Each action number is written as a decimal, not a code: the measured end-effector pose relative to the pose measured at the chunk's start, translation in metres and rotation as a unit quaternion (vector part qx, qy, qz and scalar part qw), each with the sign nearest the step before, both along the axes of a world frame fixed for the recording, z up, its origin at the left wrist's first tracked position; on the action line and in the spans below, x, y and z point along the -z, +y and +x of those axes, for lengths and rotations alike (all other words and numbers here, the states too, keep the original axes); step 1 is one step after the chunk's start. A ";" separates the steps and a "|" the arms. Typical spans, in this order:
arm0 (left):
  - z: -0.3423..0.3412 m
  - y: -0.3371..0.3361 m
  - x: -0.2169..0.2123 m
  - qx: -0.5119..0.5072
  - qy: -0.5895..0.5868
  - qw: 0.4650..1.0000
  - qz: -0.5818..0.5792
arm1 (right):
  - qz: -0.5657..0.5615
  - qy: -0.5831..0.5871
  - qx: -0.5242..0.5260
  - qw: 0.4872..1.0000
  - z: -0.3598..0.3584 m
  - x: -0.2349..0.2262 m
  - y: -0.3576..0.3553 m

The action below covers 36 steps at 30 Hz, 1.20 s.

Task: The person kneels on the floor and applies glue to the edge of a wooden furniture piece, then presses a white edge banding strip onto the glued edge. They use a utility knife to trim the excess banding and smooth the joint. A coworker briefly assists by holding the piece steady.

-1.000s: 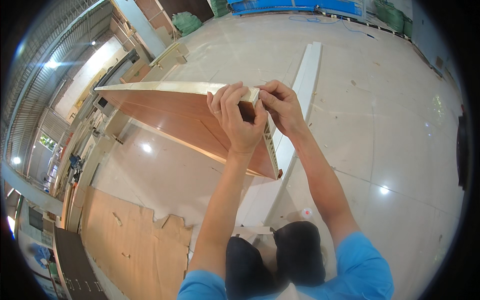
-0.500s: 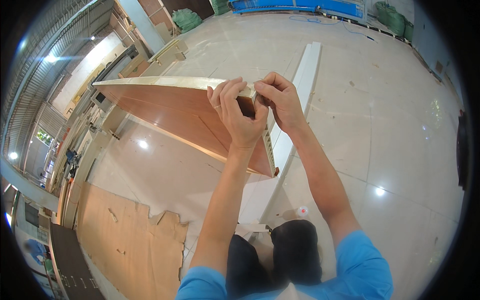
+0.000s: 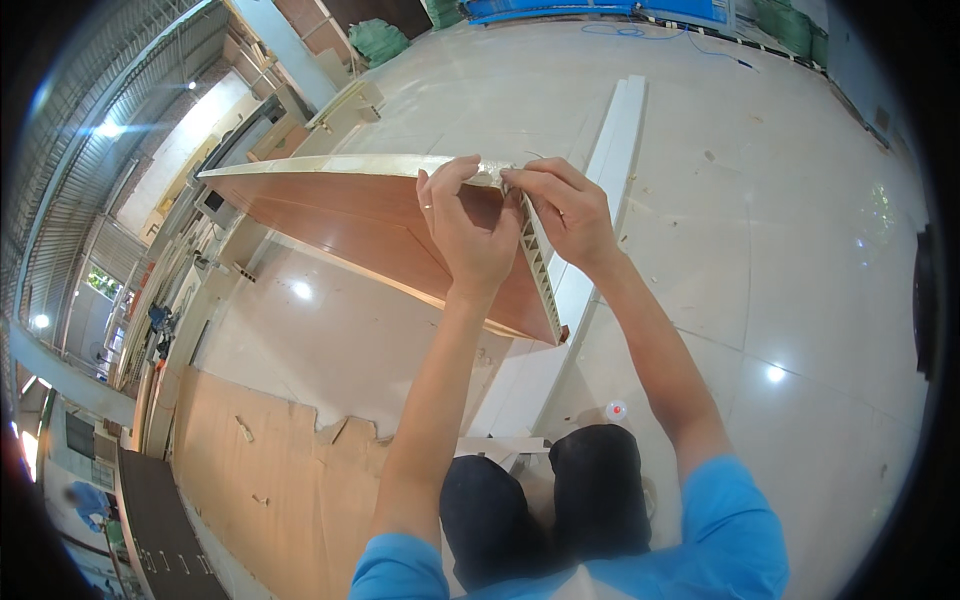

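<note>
Panel point(image 3: 370, 225): one, reddish-brown face, pale top edge, ribbed core exposed at its right end; centre and upper left of the frame, standing tilted, its near corner between the hands.

Left hand point(image 3: 465, 230): thumb and fingers spread apart at the panel's near upper corner, fingertips by the top edge; ring on one finger.

Right hand point(image 3: 575, 215): forefinger extended to the same corner, thumb below it; whether they pinch anything, cannot tell.

White boards point(image 3: 612, 150): long, flat on the tiled floor point(image 3: 800, 220), running from upper right of centre down behind the panel.

Brown sheet point(image 3: 260, 430): torn-edged, lower left.

Round white item point(image 3: 616, 411): small, red spot, just beside the person's knee.

Green sack point(image 3: 378, 42): upper left.
</note>
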State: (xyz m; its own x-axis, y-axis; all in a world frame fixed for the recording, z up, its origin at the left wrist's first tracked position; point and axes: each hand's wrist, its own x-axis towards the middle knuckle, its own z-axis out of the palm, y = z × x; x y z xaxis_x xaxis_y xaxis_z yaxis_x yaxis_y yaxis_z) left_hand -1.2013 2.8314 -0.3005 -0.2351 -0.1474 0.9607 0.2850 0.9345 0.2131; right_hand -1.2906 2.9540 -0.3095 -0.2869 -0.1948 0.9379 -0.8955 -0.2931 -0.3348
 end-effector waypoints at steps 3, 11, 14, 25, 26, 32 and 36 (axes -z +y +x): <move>0.003 0.004 -0.001 0.027 -0.004 0.999 0.041 | 0.001 0.093 0.025 0.995 -0.012 -0.003 0.003; 0.022 0.023 0.006 -0.050 -0.001 0.998 0.038 | -0.053 -0.406 -0.302 0.861 0.019 0.004 0.008; 0.023 0.026 0.005 -0.062 -0.029 0.996 0.056 | -0.077 -0.512 -0.419 0.746 0.024 0.002 0.005; 0.023 0.013 0.000 -0.032 -0.026 0.999 0.012 | -0.049 -0.508 -0.376 0.774 0.023 0.003 -0.006; 0.022 0.013 0.000 -0.038 -0.026 0.999 0.009 | -0.055 -0.507 -0.386 0.768 0.021 0.003 -0.005; 0.021 0.012 -0.001 0.019 -0.020 0.999 0.022 | -0.048 -0.509 -0.416 0.752 0.020 0.002 -0.005; 0.021 0.014 0.001 0.026 -0.019 0.997 0.065 | -0.019 -0.514 -0.385 0.766 0.021 0.000 -0.003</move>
